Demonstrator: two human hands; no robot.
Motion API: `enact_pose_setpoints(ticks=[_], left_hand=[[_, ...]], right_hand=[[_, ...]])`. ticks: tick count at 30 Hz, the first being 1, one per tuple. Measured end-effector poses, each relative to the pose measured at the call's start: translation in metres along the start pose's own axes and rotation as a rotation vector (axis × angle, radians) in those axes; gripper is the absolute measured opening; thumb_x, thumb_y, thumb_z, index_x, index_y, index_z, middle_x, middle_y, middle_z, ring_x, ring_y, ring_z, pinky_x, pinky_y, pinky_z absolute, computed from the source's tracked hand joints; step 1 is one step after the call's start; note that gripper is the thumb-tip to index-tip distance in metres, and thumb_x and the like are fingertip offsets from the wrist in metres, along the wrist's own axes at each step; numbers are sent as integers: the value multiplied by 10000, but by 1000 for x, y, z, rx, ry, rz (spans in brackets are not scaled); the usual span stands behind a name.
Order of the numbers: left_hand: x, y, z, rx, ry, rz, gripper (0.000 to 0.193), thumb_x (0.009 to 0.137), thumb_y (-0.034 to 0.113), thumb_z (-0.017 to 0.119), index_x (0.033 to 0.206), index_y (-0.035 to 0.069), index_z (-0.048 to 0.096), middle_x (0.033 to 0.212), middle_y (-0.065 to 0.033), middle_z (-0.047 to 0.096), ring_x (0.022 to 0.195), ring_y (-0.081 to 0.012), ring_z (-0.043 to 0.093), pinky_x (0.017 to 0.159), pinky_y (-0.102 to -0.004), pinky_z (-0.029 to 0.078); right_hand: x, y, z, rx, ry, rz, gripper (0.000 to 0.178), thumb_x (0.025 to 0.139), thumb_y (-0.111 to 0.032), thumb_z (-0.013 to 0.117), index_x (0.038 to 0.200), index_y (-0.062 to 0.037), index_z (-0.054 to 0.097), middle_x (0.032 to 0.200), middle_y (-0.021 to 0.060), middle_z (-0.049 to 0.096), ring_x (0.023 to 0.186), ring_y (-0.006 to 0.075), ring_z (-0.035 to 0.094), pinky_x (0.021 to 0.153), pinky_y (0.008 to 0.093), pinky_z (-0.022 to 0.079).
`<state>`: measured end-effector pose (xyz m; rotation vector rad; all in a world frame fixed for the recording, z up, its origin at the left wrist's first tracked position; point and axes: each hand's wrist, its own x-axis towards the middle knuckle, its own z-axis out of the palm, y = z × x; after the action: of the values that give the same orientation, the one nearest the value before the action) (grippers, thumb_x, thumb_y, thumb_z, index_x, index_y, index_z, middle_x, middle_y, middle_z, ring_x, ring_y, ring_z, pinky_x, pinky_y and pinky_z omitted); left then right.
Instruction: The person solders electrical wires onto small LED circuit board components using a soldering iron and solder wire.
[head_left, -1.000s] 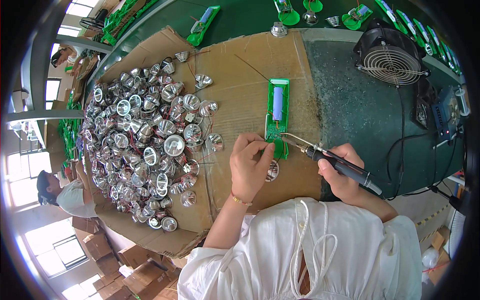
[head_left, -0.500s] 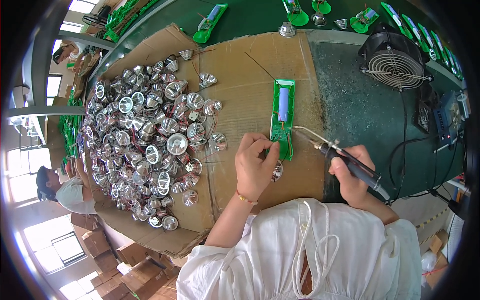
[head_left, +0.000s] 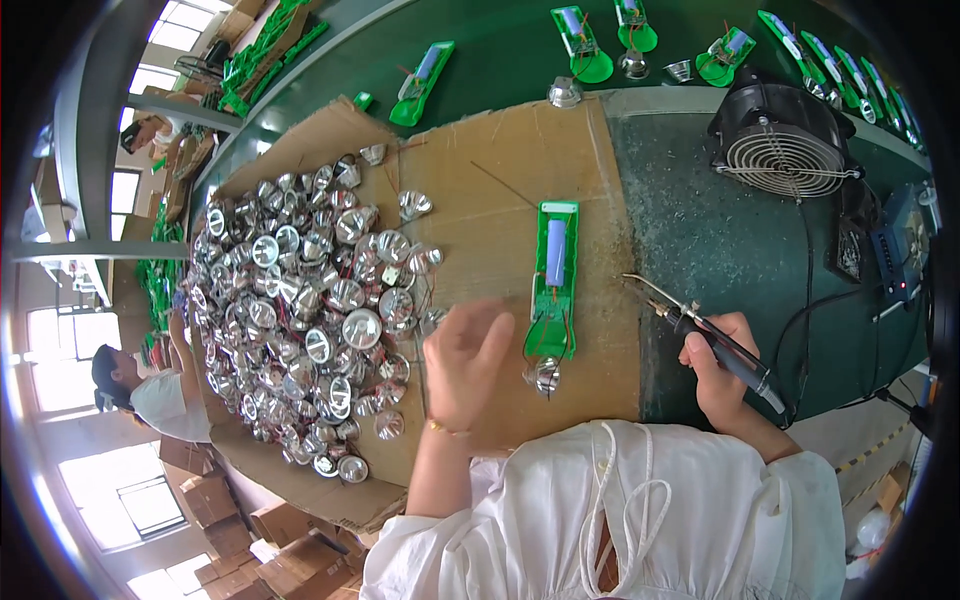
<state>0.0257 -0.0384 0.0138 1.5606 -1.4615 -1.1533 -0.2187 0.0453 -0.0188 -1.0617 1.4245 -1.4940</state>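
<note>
Cardboard sheet (head_left: 490, 145) takes up mid-bench; heap of silver reflectors (head_left: 300, 310) on its left part. Left hand (head_left: 465, 365) is over the cardboard between heap and green housing (head_left: 549, 342), fingers loosely curled, thumb apart; looks empty, though blur makes that less certain. Right hand (head_left: 722, 372) grips soldering iron (head_left: 742, 364), tip clear of the housing on its right. Housing lies just right of the left fingers, long axis running away from the person; left hand is nearer. Blue cell (head_left: 555, 253) sits inside along that axis. Single reflector (head_left: 547, 376) just beside the housing's near end.
</note>
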Motion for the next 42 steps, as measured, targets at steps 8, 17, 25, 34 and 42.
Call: enact_pose_setpoints(ticks=[8,17,25,34,42], left_hand=[[89,40,37,512,-212,157,187,726,151,552,611,13,606,528,-106,587,483,-195,589,491,-323,465],[300,42,15,887,485,433,406,704,300,632,1028,77,534,1005,-147,572,964,-311,540,789,-407,442],[270,56,-11,1265,78,145,563,643,388,674,1016,44,430,881,-174,622,837,-307,616,735,-393,489],[61,50,3,1003,-251,252,647,583,562,695,934,56,494,683,-90,612,627,-279,620,594,-370,482],[171,30,-76,1137,424,68,428,745,480,581,816,68,672,838,-140,642,829,-283,608,722,-388,461]], right_hand=[[11,7,-4,38,76,115,162,807,-78,608,857,1,476,659,58,570,569,81,531,530,220,443],[9,12,-3,51,65,164,172,783,-85,636,852,-19,493,657,55,598,584,92,569,539,233,457],[9,11,-3,60,51,148,166,782,-71,631,845,-16,489,656,55,596,572,89,561,530,234,455],[15,7,3,23,69,148,150,809,-79,578,849,-12,451,634,56,541,543,86,513,516,219,436],[9,8,2,94,76,90,153,796,-66,597,858,1,474,640,54,552,556,90,535,525,220,447]])
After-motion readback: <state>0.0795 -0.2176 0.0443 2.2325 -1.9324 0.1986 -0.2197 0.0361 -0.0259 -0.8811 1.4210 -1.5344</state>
